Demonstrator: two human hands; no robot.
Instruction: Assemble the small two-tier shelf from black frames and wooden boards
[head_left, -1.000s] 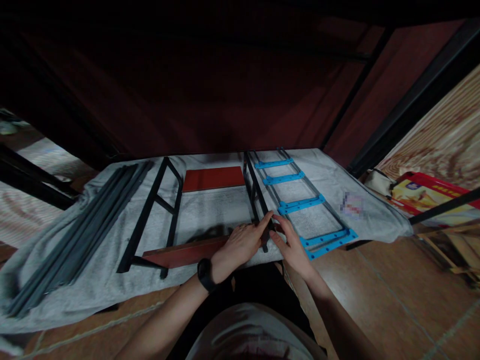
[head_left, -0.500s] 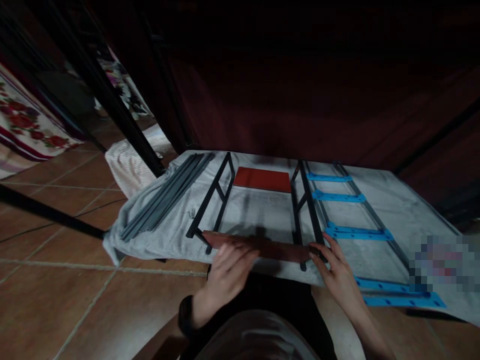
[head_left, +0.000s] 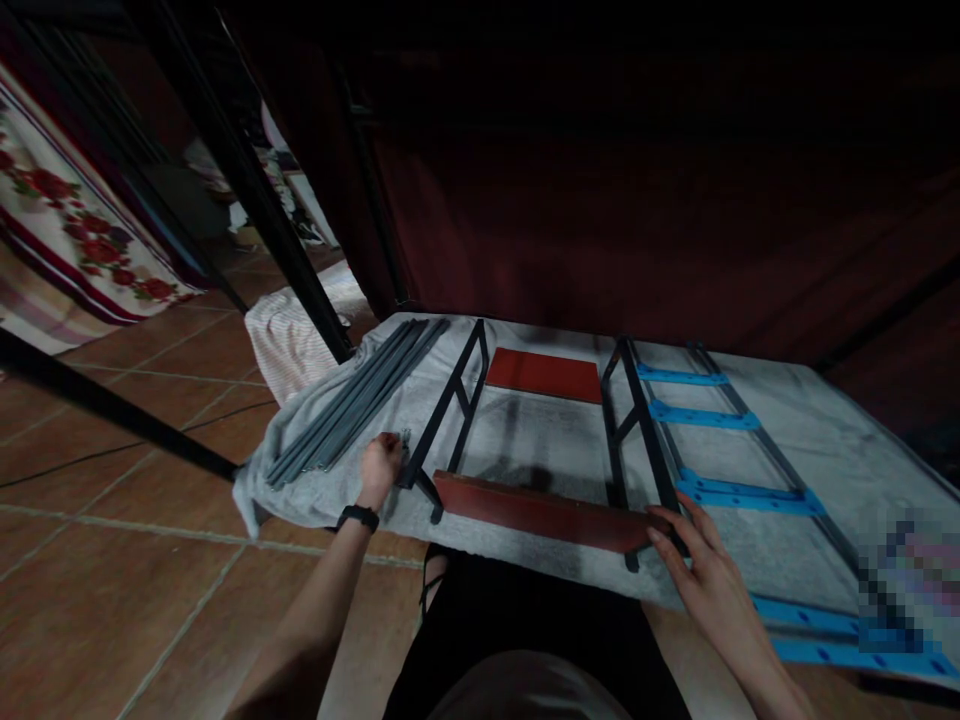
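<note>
Red-brown board (head_left: 544, 512) at the near end of the black frame now carries one hand only: half a second ago the left hand lay on its middle, and it has since left the board and gone out to the left, onto the grey cloth (head_left: 330, 490). The work on the board's right end is thus left to the right hand alone, while the left attends to something small. The left hand (head_left: 380, 466), a dark band at its wrist, rests with fingers curled down on the cloth, touching or just short of a few small pale pieces (head_left: 406, 438) beside it; whether it grips any cannot be told. Just right of it stands the left black side rail (head_left: 448, 410); just left lies a bundle of grey bars (head_left: 352, 405). The right hand (head_left: 701, 570) is half open, fingers spread, tips touching the board's right end where it meets the right black side rail (head_left: 646, 430). Beyond that hand lies a dark ladder-like piece with blue cross plates (head_left: 739, 495).
</note>
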